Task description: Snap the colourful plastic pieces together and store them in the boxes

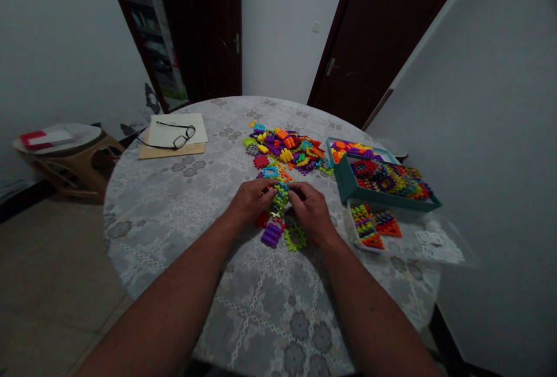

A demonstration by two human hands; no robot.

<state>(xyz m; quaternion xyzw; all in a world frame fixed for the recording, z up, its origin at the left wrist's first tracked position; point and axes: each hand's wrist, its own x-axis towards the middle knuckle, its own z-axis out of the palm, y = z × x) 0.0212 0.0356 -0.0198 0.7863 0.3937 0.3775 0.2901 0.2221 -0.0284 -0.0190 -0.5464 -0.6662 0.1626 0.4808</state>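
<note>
Plastic pieces (281, 192), green with some blue, are pinched between the fingertips of the left hand (251, 200) and the right hand (312, 210), over the middle of the table (235, 301); whether they are fully joined cannot be told. Just below, a purple piece (272, 234) and a yellow-green ring (296, 238) are left ungripped. The work is judged to be only partly done: a large heap (289, 148) is left loose beyond the hands, while rows of pieces are already packed in the teal box (346, 182) and clear tub (350, 227).
</note>
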